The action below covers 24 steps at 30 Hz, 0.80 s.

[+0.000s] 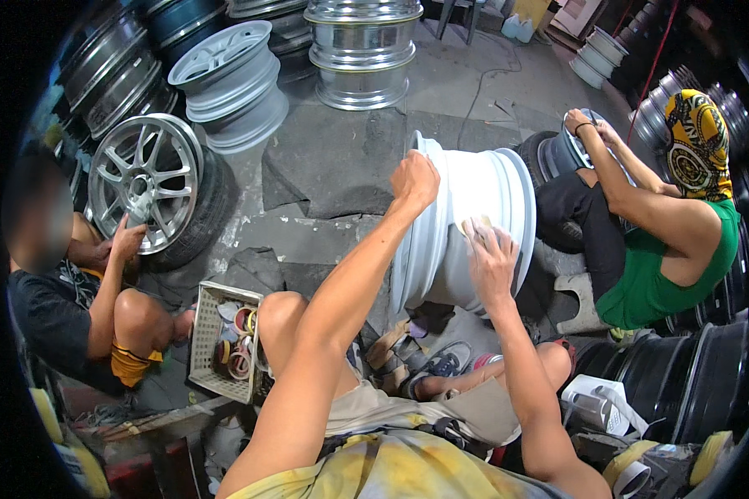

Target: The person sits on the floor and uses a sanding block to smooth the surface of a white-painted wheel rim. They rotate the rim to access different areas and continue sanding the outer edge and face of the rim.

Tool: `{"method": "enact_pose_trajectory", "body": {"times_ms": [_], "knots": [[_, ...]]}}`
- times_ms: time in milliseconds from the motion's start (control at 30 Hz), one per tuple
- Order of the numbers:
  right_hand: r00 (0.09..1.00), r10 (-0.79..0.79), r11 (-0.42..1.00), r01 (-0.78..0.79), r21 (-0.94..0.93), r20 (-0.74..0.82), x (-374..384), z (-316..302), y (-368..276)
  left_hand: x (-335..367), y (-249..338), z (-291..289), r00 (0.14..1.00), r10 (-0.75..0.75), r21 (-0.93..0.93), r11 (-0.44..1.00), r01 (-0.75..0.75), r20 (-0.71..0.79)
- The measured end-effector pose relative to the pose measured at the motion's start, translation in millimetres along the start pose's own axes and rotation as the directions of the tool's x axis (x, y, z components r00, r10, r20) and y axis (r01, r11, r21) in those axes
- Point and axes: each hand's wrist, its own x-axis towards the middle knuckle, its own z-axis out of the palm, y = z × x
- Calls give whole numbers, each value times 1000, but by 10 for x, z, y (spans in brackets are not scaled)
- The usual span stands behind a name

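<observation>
In front of me a white-grey wheel rim (489, 187) rests on its side, its pale barrel turned toward me. My left hand (416, 178) is closed round the upper left edge of the rim. Against the barrel, my right hand (492, 249) presses with its fingers bent; a small pale yellow pad (464, 224) shows at its fingertips. Whitish dust coats the fingers of that hand. Most of the pad is hidden under them.
A crate (225, 384) of tape rolls stands left of my knee. At the left, a co-worker handles a silver spoked wheel (146, 179) by a tyre; at the right, another in a green top (682, 266) works on a rim. Stacked rims (364, 54) line the back.
</observation>
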Motion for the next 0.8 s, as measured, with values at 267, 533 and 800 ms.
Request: {"method": "enact_pose_trajectory", "body": {"times_ms": [267,533,800], "knots": [[998,61,996,-59,-64,28,334,60,-28,7,37,-30,999,-6,9,1000,6,37],[990,136,983,-131,-129,31,620,161,-38,-14,85,50,999,27,-17,999,-27,27],[984,177,977,-180,-117,-35,614,241,-211,68,78,12,999,14,20,1000,-14,29]]}}
